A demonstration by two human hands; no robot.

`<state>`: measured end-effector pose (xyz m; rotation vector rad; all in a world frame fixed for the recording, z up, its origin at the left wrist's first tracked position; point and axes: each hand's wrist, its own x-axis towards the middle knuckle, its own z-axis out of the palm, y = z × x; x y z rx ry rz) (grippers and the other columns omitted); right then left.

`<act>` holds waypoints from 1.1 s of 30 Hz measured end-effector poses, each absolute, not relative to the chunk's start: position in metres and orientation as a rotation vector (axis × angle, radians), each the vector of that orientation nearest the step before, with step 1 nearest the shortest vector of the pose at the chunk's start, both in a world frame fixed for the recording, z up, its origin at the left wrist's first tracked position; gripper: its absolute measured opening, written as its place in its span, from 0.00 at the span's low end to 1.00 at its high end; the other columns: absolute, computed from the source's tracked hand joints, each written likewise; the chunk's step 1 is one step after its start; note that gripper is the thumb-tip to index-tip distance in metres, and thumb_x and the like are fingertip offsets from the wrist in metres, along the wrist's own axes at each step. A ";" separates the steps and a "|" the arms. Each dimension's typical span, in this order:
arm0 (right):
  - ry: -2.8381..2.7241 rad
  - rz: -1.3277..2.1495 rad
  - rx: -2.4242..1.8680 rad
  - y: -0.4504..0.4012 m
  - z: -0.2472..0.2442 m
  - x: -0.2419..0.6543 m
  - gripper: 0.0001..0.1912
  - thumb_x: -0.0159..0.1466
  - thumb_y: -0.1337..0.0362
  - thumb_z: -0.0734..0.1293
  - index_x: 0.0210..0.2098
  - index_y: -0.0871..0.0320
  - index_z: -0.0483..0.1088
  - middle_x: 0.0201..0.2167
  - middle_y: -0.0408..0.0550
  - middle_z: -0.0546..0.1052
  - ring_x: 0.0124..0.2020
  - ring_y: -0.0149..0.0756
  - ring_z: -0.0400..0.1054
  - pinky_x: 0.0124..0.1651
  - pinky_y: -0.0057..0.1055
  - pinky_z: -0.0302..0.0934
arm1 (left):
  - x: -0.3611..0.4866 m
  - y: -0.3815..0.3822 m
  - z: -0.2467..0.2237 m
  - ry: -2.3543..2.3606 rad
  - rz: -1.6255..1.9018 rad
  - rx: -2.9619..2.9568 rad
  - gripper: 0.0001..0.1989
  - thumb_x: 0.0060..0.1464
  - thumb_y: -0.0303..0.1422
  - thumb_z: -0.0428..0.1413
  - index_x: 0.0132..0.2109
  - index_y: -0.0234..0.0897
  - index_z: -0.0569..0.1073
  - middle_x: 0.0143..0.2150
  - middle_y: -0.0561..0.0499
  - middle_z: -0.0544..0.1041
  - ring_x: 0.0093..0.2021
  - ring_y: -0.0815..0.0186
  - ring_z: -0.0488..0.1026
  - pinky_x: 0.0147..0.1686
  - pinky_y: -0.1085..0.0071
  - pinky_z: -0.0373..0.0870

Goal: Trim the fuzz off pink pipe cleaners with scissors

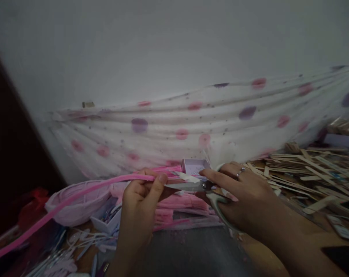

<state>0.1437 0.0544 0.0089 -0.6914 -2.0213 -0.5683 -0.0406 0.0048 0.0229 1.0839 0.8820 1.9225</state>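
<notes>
My left hand [144,196] pinches the end of a long pink pipe cleaner [76,198] between thumb and fingers. The fuzzy strip curves away to the lower left, out of view. Held in my right hand [240,192] is a pair of scissors [203,186], fingers wrapped about its pale handles. Its blades are parted and point left, toward my left fingertips and the pipe cleaner's end. Whether a blade touches the strip I cannot tell. Below lie bundles of pink pipe cleaners [186,204], partly hidden by my hands.
A small white box [195,166] with tiny bits stands behind my hands. At left are a pink basket [76,204] and a white tray [106,221] of small parts. Wooden sticks [301,173] pile up at right. A dark mat [192,250] lies in front; a dotted cloth [168,134] covers the lower wall.
</notes>
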 end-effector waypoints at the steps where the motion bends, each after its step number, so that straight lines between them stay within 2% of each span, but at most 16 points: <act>1: -2.030 -0.556 -0.687 0.054 0.009 0.144 0.17 0.56 0.69 0.67 0.45 0.58 0.73 0.31 0.48 0.73 0.33 0.38 0.67 0.36 0.35 0.60 | -0.041 0.005 0.023 0.890 1.921 1.086 0.13 0.43 0.35 0.66 0.25 0.34 0.70 0.23 0.55 0.75 0.29 0.66 0.78 0.35 0.70 0.77; 5: -2.044 -0.540 -0.675 0.052 0.011 0.143 0.17 0.56 0.70 0.67 0.45 0.59 0.73 0.31 0.49 0.72 0.33 0.39 0.66 0.35 0.35 0.59 | -0.039 0.003 0.024 0.924 1.919 1.096 0.12 0.46 0.34 0.64 0.25 0.35 0.69 0.23 0.55 0.76 0.30 0.66 0.78 0.37 0.71 0.77; 12: -2.043 -0.553 -0.691 0.054 0.009 0.143 0.18 0.55 0.71 0.67 0.45 0.58 0.73 0.31 0.48 0.73 0.33 0.39 0.67 0.34 0.34 0.59 | -0.038 0.003 0.025 0.884 1.947 1.060 0.11 0.44 0.32 0.65 0.24 0.35 0.69 0.22 0.57 0.74 0.29 0.69 0.77 0.33 0.75 0.76; 23: -2.082 -0.541 -0.690 0.055 0.009 0.145 0.17 0.55 0.71 0.67 0.45 0.58 0.72 0.30 0.48 0.72 0.33 0.40 0.67 0.33 0.34 0.60 | -0.046 0.009 0.021 0.844 1.840 1.077 0.11 0.45 0.34 0.64 0.25 0.34 0.70 0.24 0.55 0.75 0.29 0.68 0.77 0.33 0.71 0.77; 29: -2.072 -0.560 -0.690 0.056 0.009 0.144 0.15 0.59 0.66 0.67 0.46 0.58 0.72 0.31 0.49 0.73 0.32 0.39 0.67 0.32 0.34 0.60 | -0.046 0.007 0.021 0.823 1.819 1.067 0.10 0.45 0.34 0.64 0.26 0.34 0.72 0.26 0.54 0.77 0.30 0.66 0.77 0.35 0.68 0.77; 33: -2.066 -0.600 -0.684 0.057 0.009 0.144 0.15 0.58 0.68 0.67 0.46 0.58 0.72 0.30 0.48 0.72 0.32 0.38 0.67 0.33 0.33 0.59 | -0.043 0.005 0.022 0.828 1.851 1.041 0.10 0.45 0.34 0.63 0.26 0.34 0.72 0.25 0.54 0.76 0.30 0.66 0.77 0.34 0.69 0.77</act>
